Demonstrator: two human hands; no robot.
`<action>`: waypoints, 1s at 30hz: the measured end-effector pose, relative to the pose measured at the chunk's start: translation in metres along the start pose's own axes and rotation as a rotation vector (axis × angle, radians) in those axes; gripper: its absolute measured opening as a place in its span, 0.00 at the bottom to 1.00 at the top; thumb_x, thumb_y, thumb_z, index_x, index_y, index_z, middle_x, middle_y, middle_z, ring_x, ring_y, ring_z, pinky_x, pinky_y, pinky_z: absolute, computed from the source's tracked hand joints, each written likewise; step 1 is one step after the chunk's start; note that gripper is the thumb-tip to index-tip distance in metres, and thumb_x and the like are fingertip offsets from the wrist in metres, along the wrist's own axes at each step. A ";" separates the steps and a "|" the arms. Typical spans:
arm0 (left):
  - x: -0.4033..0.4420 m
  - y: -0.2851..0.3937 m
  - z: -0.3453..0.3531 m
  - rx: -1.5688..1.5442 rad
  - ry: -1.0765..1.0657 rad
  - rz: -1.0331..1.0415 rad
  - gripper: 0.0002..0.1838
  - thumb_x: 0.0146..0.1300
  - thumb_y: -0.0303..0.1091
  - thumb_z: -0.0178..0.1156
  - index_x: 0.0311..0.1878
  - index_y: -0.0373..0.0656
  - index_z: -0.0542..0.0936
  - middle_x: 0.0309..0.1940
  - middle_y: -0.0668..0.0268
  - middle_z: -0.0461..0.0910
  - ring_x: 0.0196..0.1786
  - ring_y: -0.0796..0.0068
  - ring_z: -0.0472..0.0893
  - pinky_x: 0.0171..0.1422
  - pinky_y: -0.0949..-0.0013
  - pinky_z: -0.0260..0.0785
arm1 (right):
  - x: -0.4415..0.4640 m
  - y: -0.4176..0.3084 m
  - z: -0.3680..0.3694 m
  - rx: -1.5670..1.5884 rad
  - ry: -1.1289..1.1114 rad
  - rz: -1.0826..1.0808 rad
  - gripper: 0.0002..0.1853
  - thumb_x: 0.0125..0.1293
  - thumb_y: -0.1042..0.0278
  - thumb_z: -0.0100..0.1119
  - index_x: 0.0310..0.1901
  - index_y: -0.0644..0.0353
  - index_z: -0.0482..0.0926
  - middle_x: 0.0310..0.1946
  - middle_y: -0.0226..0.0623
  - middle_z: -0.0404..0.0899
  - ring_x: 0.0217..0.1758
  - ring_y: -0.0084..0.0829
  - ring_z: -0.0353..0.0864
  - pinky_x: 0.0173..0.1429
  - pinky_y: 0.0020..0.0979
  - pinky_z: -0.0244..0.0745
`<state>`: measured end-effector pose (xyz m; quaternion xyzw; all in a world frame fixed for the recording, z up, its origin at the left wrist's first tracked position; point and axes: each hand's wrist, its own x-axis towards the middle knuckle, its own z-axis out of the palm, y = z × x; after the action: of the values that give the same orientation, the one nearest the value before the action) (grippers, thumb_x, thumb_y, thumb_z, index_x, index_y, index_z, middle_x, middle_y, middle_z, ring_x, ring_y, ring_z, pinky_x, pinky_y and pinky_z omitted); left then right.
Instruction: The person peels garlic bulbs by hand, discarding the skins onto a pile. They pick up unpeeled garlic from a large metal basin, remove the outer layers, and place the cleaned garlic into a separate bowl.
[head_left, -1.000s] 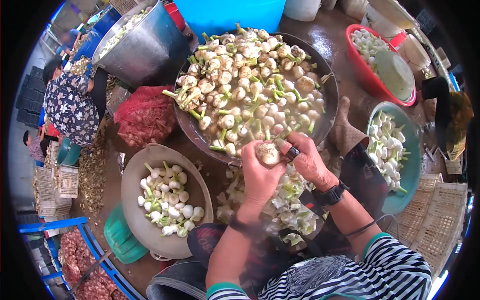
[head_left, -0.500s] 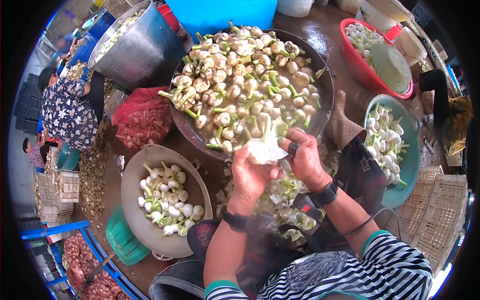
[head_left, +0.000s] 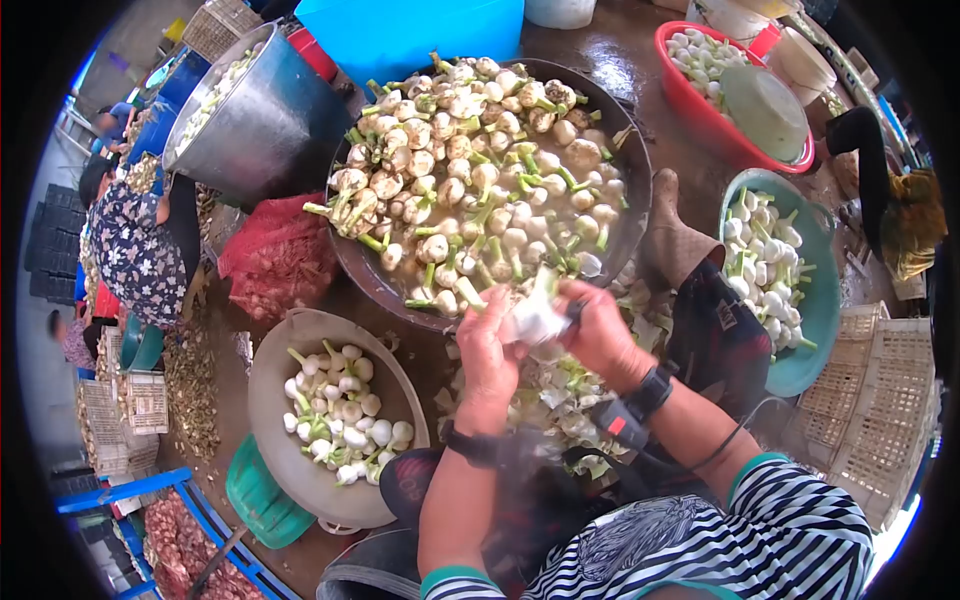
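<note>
Over the near rim of a large dark pan (head_left: pixel 648 215), a fresh garlic bulb (head_left: pixel 535 318) with a pale stalk is between my hands, blurred by motion. My left hand (head_left: pixel 487 345) is closed around the bulb's left side. My right hand (head_left: pixel 603 335) is closed at its right side, pinching the outer skin. A small dark piece shows by the right thumb; its kind is unclear. The pan holds muddy water and many soiled garlic bulbs (head_left: pixel 455 170) with cut green stalks. Stripped peelings (head_left: pixel 570 400) lie beneath my hands.
At left are a grey basin (head_left: pixel 275 400) of cleaned garlic, a red mesh sack (head_left: pixel 280 255) and a metal pot (head_left: pixel 255 130). Rightward are a teal basin (head_left: pixel 800 365) and a red tub (head_left: pixel 740 150), both with garlic, and woven crates (head_left: pixel 850 400). A person in a floral shirt (head_left: pixel 140 245) sits far left.
My right hand has shifted left and slightly down, close to the left hand, and the bulb has turned and blurred. The whole view has shifted a little.
</note>
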<state>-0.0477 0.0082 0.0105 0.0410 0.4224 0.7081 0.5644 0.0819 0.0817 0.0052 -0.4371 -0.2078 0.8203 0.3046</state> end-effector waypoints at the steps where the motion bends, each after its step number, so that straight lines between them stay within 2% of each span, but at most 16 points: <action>1: -0.004 0.007 0.004 -0.031 -0.037 -0.013 0.13 0.63 0.33 0.58 0.47 0.38 0.74 0.35 0.64 0.77 0.30 0.75 0.77 0.27 0.74 0.68 | 0.011 -0.005 -0.009 0.089 0.124 0.042 0.12 0.64 0.73 0.48 0.47 0.65 0.73 0.37 0.35 0.77 0.32 0.28 0.78 0.31 0.28 0.74; 3: -0.012 0.014 0.008 -0.061 -0.212 0.014 0.18 0.66 0.43 0.55 0.49 0.38 0.74 0.34 0.64 0.77 0.27 0.75 0.76 0.22 0.76 0.64 | 0.020 -0.021 -0.036 0.014 0.042 -0.184 0.14 0.65 0.70 0.46 0.49 0.65 0.73 0.40 0.36 0.77 0.34 0.30 0.79 0.32 0.31 0.75; 4: -0.014 0.014 0.009 -0.069 -0.255 0.009 0.19 0.66 0.45 0.54 0.50 0.38 0.74 0.34 0.64 0.77 0.27 0.75 0.76 0.22 0.76 0.64 | 0.025 -0.023 -0.054 -0.217 0.078 -0.227 0.13 0.65 0.70 0.44 0.45 0.65 0.76 0.39 0.40 0.79 0.37 0.33 0.79 0.35 0.36 0.75; 7: -0.016 0.010 0.014 0.029 -0.239 0.057 0.26 0.67 0.53 0.51 0.54 0.38 0.73 0.33 0.64 0.77 0.26 0.78 0.75 0.22 0.77 0.62 | 0.010 -0.012 -0.073 -1.681 -0.197 -0.226 0.13 0.66 0.69 0.44 0.41 0.65 0.78 0.39 0.45 0.80 0.40 0.33 0.79 0.41 0.36 0.74; 8: -0.016 0.008 0.015 0.048 -0.216 0.089 0.27 0.67 0.53 0.51 0.55 0.38 0.73 0.33 0.64 0.77 0.26 0.78 0.74 0.22 0.77 0.61 | 0.003 -0.009 -0.074 -1.768 -0.343 -0.505 0.11 0.65 0.70 0.49 0.40 0.65 0.79 0.38 0.49 0.80 0.42 0.38 0.80 0.47 0.35 0.72; 11: -0.015 0.004 0.013 0.194 -0.107 0.142 0.25 0.68 0.51 0.51 0.55 0.37 0.74 0.33 0.66 0.76 0.27 0.80 0.73 0.25 0.78 0.60 | -0.025 -0.028 -0.025 -1.128 -0.260 -0.605 0.09 0.62 0.69 0.55 0.38 0.67 0.78 0.35 0.50 0.79 0.41 0.45 0.79 0.46 0.38 0.73; 12: -0.016 0.002 0.015 0.266 -0.051 0.166 0.25 0.68 0.50 0.51 0.54 0.37 0.74 0.33 0.66 0.76 0.28 0.79 0.73 0.28 0.77 0.62 | -0.035 -0.041 -0.006 -1.104 -0.315 -0.581 0.13 0.60 0.73 0.57 0.46 0.68 0.77 0.38 0.51 0.79 0.43 0.46 0.79 0.49 0.35 0.74; 13: -0.015 0.002 0.018 0.338 0.001 0.192 0.24 0.68 0.49 0.52 0.54 0.36 0.75 0.33 0.66 0.76 0.30 0.78 0.73 0.31 0.77 0.64 | -0.040 -0.043 0.006 -1.218 -0.333 -0.685 0.13 0.59 0.74 0.57 0.46 0.67 0.77 0.37 0.50 0.79 0.43 0.47 0.79 0.48 0.37 0.74; 14: -0.009 -0.004 0.010 0.592 0.047 0.346 0.22 0.68 0.46 0.53 0.50 0.33 0.77 0.35 0.65 0.76 0.36 0.74 0.73 0.44 0.72 0.66 | -0.043 -0.044 0.016 -1.334 -0.349 -0.790 0.14 0.57 0.75 0.57 0.46 0.67 0.76 0.37 0.49 0.79 0.42 0.48 0.78 0.46 0.38 0.75; 17: -0.010 -0.006 0.014 0.806 0.084 0.630 0.21 0.67 0.46 0.55 0.47 0.33 0.77 0.37 0.63 0.76 0.41 0.70 0.73 0.53 0.68 0.64 | -0.042 -0.034 0.028 -1.591 -0.338 -0.955 0.15 0.46 0.82 0.56 0.39 0.66 0.75 0.30 0.44 0.78 0.37 0.47 0.78 0.39 0.42 0.74; 20: -0.011 -0.004 0.013 0.895 0.080 0.700 0.17 0.63 0.40 0.61 0.44 0.35 0.79 0.36 0.61 0.76 0.41 0.68 0.74 0.50 0.67 0.66 | -0.043 -0.024 0.030 -1.654 -0.308 -0.982 0.14 0.39 0.83 0.54 0.33 0.64 0.72 0.26 0.43 0.75 0.33 0.48 0.77 0.36 0.43 0.73; 23: -0.011 -0.004 0.013 0.906 0.101 0.682 0.14 0.60 0.37 0.63 0.43 0.36 0.80 0.36 0.62 0.77 0.41 0.69 0.75 0.49 0.66 0.67 | -0.046 -0.018 0.032 -1.640 -0.244 -0.984 0.14 0.39 0.83 0.53 0.32 0.64 0.72 0.25 0.43 0.75 0.32 0.49 0.76 0.35 0.44 0.72; 26: -0.009 -0.002 0.008 0.833 0.083 0.587 0.14 0.60 0.36 0.63 0.43 0.34 0.80 0.38 0.60 0.78 0.43 0.70 0.76 0.49 0.67 0.68 | -0.045 -0.018 0.034 -1.590 -0.221 -1.045 0.12 0.42 0.82 0.55 0.32 0.65 0.72 0.24 0.43 0.74 0.29 0.43 0.78 0.34 0.40 0.73; 27: -0.010 0.000 0.006 0.805 0.073 0.548 0.14 0.61 0.36 0.62 0.43 0.33 0.80 0.39 0.60 0.79 0.43 0.71 0.76 0.49 0.67 0.68 | -0.043 -0.017 0.032 -1.470 -0.231 -0.963 0.09 0.46 0.81 0.55 0.32 0.65 0.71 0.23 0.41 0.74 0.29 0.39 0.78 0.33 0.38 0.73; 29: -0.014 0.005 0.006 0.320 -0.019 0.339 0.16 0.64 0.38 0.58 0.43 0.31 0.80 0.41 0.58 0.79 0.47 0.70 0.76 0.51 0.68 0.69 | -0.037 -0.021 0.027 -1.231 -0.249 -0.799 0.04 0.53 0.79 0.55 0.32 0.66 0.71 0.22 0.37 0.73 0.28 0.31 0.77 0.32 0.34 0.73; 30: -0.015 0.010 0.007 0.080 -0.064 0.234 0.18 0.65 0.40 0.55 0.43 0.30 0.80 0.42 0.56 0.80 0.48 0.70 0.77 0.51 0.68 0.69 | -0.041 -0.030 0.025 -0.747 -0.394 -0.345 0.07 0.65 0.71 0.51 0.33 0.66 0.71 0.26 0.33 0.74 0.29 0.23 0.75 0.33 0.29 0.74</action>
<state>-0.0465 -0.0009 0.0275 0.1350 0.4244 0.7502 0.4888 0.0882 0.0742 0.0604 -0.3115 -0.6131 0.6941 0.2128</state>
